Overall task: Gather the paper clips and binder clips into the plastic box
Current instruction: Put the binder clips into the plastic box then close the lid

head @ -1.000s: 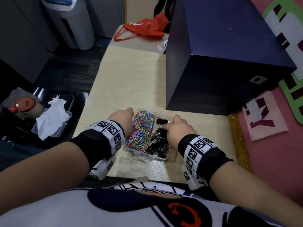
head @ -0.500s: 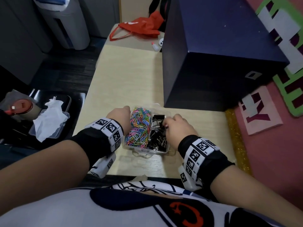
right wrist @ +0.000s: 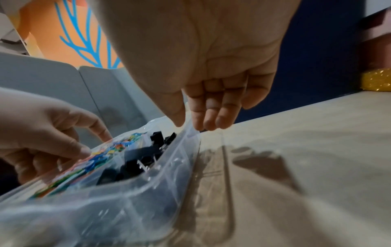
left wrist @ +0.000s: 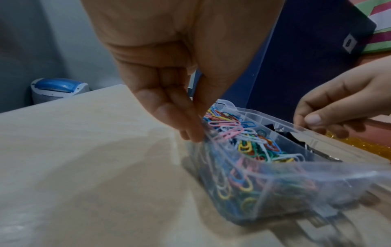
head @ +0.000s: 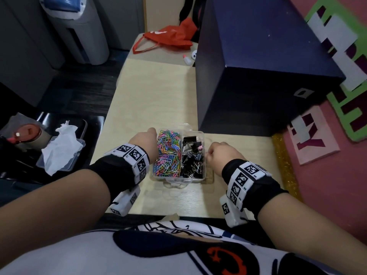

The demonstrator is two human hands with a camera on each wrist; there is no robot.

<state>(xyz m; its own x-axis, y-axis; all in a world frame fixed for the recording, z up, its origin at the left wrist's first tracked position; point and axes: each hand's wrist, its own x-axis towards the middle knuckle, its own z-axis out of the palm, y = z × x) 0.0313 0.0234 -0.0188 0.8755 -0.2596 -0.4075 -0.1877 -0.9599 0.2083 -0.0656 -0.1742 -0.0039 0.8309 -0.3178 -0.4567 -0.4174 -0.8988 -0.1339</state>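
Two hands, right hand (head: 222, 155) now withdrawn to 3 o'clock of plastic box (head: 195, 178), fingers (right wrist: 211, 120) pinching its rim; left hand (head: 146, 142) fingers (left wrist: 186, 127) likewise at 9 o'clock; gathering seemingly done.

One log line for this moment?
left hand: pinches plastic box left rim | right hand: pinches right rim | paper clips, binder clips: inside

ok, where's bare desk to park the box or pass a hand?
Free: the desk beyond the plastic box, left of the navy box; a strip right of the right hand, up to the glitter edge. Crowded: both hands flank the box; the left hand pinches its left wall.
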